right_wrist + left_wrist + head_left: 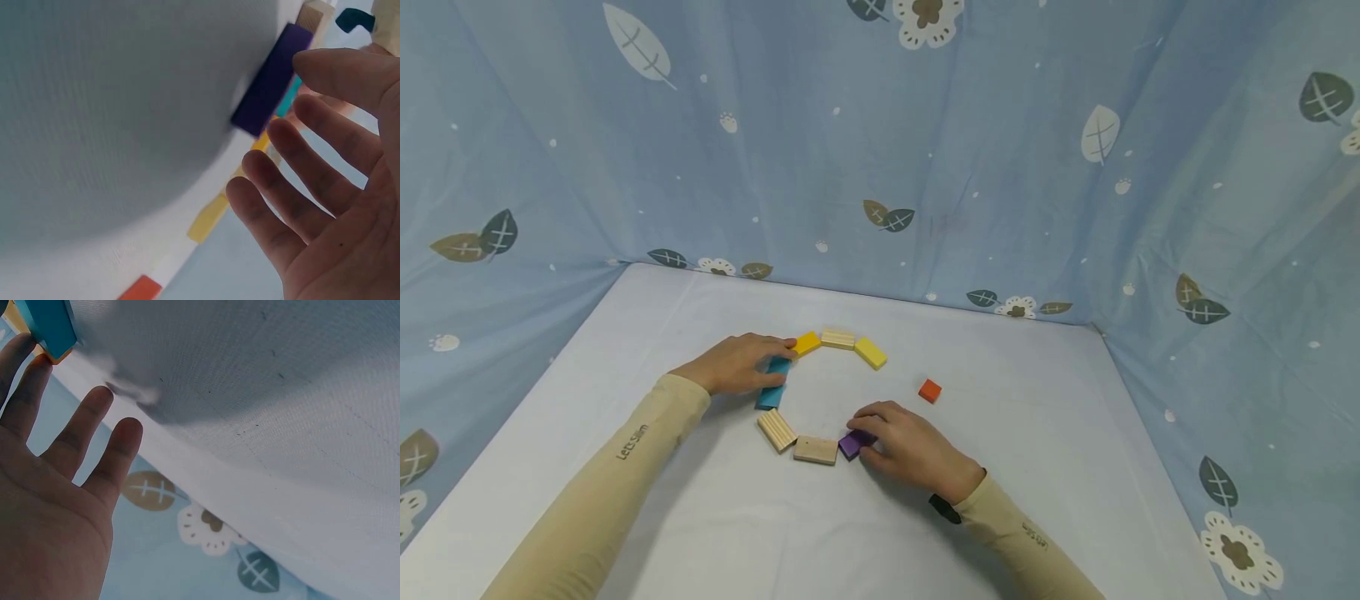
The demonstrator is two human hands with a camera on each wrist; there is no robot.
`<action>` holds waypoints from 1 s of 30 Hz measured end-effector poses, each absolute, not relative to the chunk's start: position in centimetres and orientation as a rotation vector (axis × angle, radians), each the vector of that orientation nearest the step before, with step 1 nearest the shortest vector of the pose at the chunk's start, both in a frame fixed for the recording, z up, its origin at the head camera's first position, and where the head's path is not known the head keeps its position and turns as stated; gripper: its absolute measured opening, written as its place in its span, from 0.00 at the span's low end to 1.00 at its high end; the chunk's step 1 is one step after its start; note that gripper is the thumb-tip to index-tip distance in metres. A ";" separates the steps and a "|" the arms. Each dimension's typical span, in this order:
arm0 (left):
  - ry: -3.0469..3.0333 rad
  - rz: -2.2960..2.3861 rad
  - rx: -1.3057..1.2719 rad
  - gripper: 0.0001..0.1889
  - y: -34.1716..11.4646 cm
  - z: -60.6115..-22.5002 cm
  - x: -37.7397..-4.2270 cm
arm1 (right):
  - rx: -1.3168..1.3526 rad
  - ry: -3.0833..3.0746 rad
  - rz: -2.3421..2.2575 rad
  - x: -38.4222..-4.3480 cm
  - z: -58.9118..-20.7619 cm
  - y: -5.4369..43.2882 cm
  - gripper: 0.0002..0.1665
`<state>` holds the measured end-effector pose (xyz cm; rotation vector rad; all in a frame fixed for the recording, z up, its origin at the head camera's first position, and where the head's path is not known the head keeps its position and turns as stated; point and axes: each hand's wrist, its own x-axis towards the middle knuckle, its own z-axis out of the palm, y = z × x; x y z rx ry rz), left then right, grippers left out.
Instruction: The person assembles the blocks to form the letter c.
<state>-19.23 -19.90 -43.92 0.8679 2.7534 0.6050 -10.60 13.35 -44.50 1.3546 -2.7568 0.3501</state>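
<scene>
Small coloured and plain wooden blocks form a curved chain on the white cloth. My left hand (pixel 743 363) spreads over the blue block (pixel 770 396); its thumb lies across that block. Its fingertips are right at the joint with the orange-yellow block (pixel 807 344). In the left wrist view, loosely straight fingers (pixel 62 434) meet the edge of the blue block (pixel 51 325). My right hand (pixel 913 446) pinches the purple block (pixel 850 446) between thumb and fingers, beside a plain wooden block (pixel 816 450). In the right wrist view, the thumb touches the purple block (pixel 270 81).
Another plain block (pixel 777 431) sits below the blue one. A plain block (pixel 838 338) and a yellow block (pixel 871 353) continue the curve at the back. Apart to the right lies a red-orange block (pixel 930 391). Blue patterned curtain (pixel 820 150) borders the table.
</scene>
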 end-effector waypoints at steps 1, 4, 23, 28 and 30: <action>2.755 0.601 0.864 0.25 -19.9 -43.9 -19.2 | 1.340 -2.760 0.356 -10.6 -44.4 13.4 0.22; 2.760 0.598 0.869 0.25 -19.9 -43.9 -19.2 | 1.297 -2.767 0.373 -10.8 -44.1 13.9 0.22; 2.750 0.599 0.850 0.26 -20.1 -44.1 -19.3 | 1.025 -2.778 0.499 -13.9 -41.2 18.6 0.26; 2.744 0.601 0.855 0.25 -20.1 -44.1 -19.3 | 0.991 -2.772 0.544 -14.9 -40.7 19.7 0.27; 2.741 0.604 0.860 0.25 -20.1 -44.1 -19.3 | 0.979 -2.780 0.569 -15.1 -40.8 20.1 0.26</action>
